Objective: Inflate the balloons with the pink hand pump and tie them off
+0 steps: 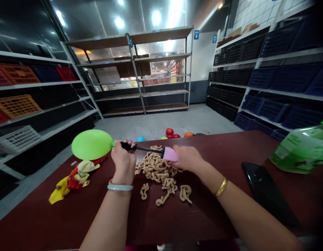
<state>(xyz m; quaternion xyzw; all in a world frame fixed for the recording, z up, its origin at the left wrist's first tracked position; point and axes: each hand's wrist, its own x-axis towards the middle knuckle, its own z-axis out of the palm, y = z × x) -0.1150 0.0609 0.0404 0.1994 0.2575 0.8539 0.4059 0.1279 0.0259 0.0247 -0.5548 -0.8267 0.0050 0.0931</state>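
Note:
A hand balloon pump with a pink end (pixel 170 154) and a thin black rod is stretched level between my two hands. My left hand (pixel 122 160) is closed around its black end, right at the neck of an inflated lime-green balloon (pixel 92 144). My right hand (pixel 189 158) grips the pink end, with some fingers hidden behind it. Beneath the pump lies a heap of tan, curly, worm-shaped pieces (pixel 157 167), with a few loose clumps nearer me. Left of my left hand, limp uninflated balloons (pixel 79 174) in yellow, red and cream lie in a pile.
On the dark red table (pixel 203 216), a black phone-like slab (pixel 268 191) and a green plastic bag (pixel 300 153) lie at the right. Several coloured balloons (pixel 169 132) show beyond the far edge. Shelves with crates (pixel 17 75) line both sides; a metal rack (pixel 164 92) stands behind.

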